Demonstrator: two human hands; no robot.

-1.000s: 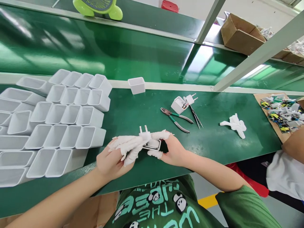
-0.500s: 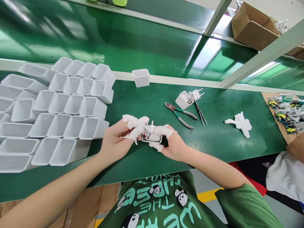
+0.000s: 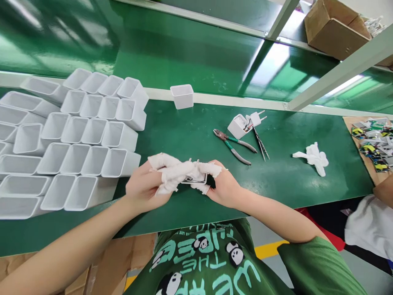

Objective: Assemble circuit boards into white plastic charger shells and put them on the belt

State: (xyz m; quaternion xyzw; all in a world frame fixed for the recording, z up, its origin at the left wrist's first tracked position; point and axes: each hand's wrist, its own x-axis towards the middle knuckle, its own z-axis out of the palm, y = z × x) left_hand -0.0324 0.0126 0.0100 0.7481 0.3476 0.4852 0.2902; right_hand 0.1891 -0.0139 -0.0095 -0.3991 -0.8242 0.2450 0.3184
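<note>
My left hand (image 3: 150, 182) and my right hand (image 3: 225, 184), their fingertips wrapped in white coverings, meet over the bench in front of me. Between them is a white power adapter case (image 3: 201, 179), its open end showing. My right hand closes on the case's right side. At the open end, the left fingers pinch a white two-pin plug piece, its metal pins (image 3: 198, 160) poking up; those fingers hide most of it. Beyond the right hand lie green-and-grey pliers (image 3: 235, 146), tweezers (image 3: 260, 143) and another open adapter case (image 3: 238, 126) with a plug piece (image 3: 255, 119) wired to it.
Rows of open white cases (image 3: 73, 157) fill the bench's left side. A single case (image 3: 182, 97) stands at the back. Crumpled white finger coverings (image 3: 313, 157) lie to the right. Circuit boards (image 3: 373, 143) sit on cardboard (image 3: 365, 164) beside another person's arm (image 3: 383, 190). A slanted post (image 3: 337, 73) rises behind.
My left fingers have moved over the case's open end and cover more of it. The two pins now show above the fingers. My right hand keeps its hold; the view has shifted slightly.
</note>
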